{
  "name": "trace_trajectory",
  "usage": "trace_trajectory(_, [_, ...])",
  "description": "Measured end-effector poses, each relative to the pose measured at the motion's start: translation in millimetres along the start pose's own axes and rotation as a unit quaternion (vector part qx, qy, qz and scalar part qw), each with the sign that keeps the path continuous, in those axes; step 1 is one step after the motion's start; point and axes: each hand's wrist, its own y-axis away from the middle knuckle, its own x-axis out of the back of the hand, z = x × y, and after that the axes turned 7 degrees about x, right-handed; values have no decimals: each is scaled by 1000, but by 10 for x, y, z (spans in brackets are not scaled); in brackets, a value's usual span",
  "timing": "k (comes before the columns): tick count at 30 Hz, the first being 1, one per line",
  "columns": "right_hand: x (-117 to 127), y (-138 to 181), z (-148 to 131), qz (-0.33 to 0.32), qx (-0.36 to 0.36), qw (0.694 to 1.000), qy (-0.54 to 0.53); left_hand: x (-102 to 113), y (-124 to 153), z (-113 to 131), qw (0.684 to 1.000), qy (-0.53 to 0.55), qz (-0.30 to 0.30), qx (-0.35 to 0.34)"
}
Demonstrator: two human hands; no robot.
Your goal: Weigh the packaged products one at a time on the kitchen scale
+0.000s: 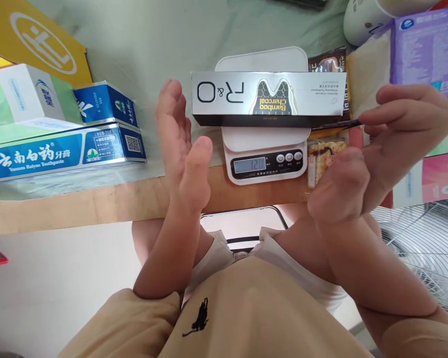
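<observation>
A silver-and-black bamboo charcoal toothpaste box lies across the white kitchen scale, its ends overhanging both sides. The scale's lit display seems to read 120. Left of the box, my left hand is held open with fingers stretched up, apart from the box. To the right, my right hand has its thumb apart from its bent fingers. One fingertip is at the edge of a dark snack packet partly hidden behind the box; whether they touch is unclear. Below it sits a small clear-wrapped snack.
Blue toothpaste boxes, a green-and-white box and a yellow box are at left. A purple package, a white cylindrical container and a pink box stand right. A fan is below the wooden table edge.
</observation>
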Motion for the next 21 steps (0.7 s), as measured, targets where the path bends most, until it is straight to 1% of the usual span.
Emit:
trace_trajectory(2, [16, 18, 11, -22, -6, 1000, -2, -41, 12, 87, 1000, 3, -21, -7])
trace_trajectory(5, [54, 30, -23, -72, -51, 996, -2, -97, 32, 228, 999, 10, -45, 17])
trace_trajectory(7, [89, 23, -64, -100, -74, 992, 3, -101, 32, 262, 999, 9, -40, 31])
trace_trajectory(10, [137, -3, -98, -132, -57, 989, 15, -58, 11, 208, 1000, 8, -13, 19])
trace_trajectory(13, [156, -17, -74, -135, -25, 990, 18, -17, -11, 139, 1000, 19, 3, 14])
trace_trajectory(15, [151, -11, -41, -133, -17, 991, 11, -11, -15, 135, 999, 30, -5, 11])
trace_trajectory(19, [120, 24, 20, -120, -26, 992, 1, -40, -10, 194, 998, 58, -19, 21])
trace_trajectory(21, [101, 34, 24, -128, -36, 991, 0, -68, -11, 206, 996, 79, -24, 27])
